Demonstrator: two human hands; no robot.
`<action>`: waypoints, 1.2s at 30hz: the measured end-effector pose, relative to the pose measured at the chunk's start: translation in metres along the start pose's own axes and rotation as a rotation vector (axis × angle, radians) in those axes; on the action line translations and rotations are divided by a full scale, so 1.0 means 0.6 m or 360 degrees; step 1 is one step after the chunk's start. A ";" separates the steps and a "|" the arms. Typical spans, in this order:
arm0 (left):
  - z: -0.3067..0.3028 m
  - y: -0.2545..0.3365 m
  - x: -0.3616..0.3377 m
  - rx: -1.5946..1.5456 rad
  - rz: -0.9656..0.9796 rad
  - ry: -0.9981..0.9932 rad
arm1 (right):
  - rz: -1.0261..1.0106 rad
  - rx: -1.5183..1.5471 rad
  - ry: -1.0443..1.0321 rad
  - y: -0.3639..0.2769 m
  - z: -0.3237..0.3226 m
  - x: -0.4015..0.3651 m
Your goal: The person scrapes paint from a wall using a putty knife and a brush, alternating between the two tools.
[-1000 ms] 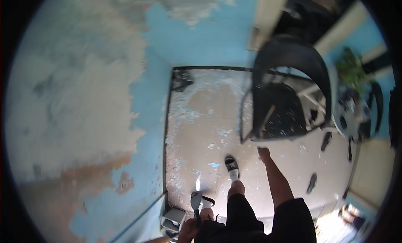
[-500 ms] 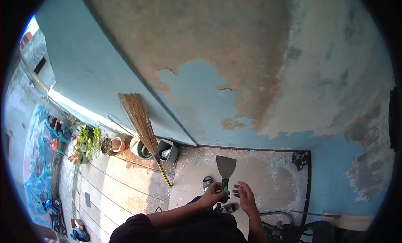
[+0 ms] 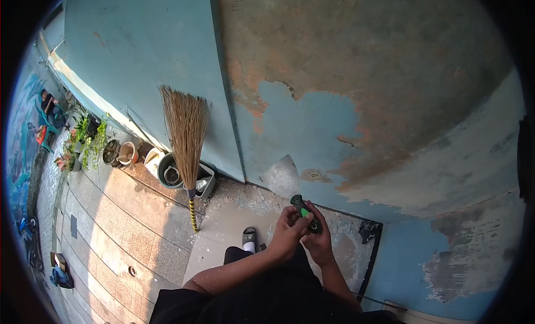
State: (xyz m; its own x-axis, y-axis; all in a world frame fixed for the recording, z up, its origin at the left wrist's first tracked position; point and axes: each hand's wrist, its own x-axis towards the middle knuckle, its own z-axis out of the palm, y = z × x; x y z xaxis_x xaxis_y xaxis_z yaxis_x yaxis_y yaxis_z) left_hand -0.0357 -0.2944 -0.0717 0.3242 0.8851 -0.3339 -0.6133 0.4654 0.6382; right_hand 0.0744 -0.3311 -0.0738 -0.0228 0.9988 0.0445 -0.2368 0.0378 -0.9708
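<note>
Centre frame, left hand (image 3: 287, 232) and right hand (image 3: 320, 241) clasp the scraper (image 3: 297, 202) by its handle, the safest hold; it is likely light and stiff, with a thin-edged blade.

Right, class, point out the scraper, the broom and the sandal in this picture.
scraper (image 3: 304, 211), head view, on its green handle.
broom (image 3: 186, 129), head view, on its straw bristles.
sandal (image 3: 249, 235), head view, on its dark strap.
</note>
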 end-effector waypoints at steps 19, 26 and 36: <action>0.054 0.040 0.139 0.0475 0.0037 -0.0225 | -0.1108 0.0171 -0.0496 -0.240 -0.063 0.445; -0.023 0.074 0.165 0.0443 0.0072 0.0128 | -0.1536 -0.0314 -0.0790 -0.293 0.027 0.431; -0.130 0.096 0.182 0.0485 -0.0068 0.0099 | -0.1565 -0.1033 -0.1074 -0.274 0.088 0.435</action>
State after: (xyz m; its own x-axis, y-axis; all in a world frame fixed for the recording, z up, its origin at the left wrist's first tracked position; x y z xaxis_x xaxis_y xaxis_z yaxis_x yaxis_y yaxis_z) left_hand -0.0918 -0.1708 -0.1259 0.2945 0.8677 -0.4004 -0.3532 0.4882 0.7981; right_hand 0.0563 -0.0785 0.1101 -0.6225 0.3468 0.7016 0.0616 0.9154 -0.3979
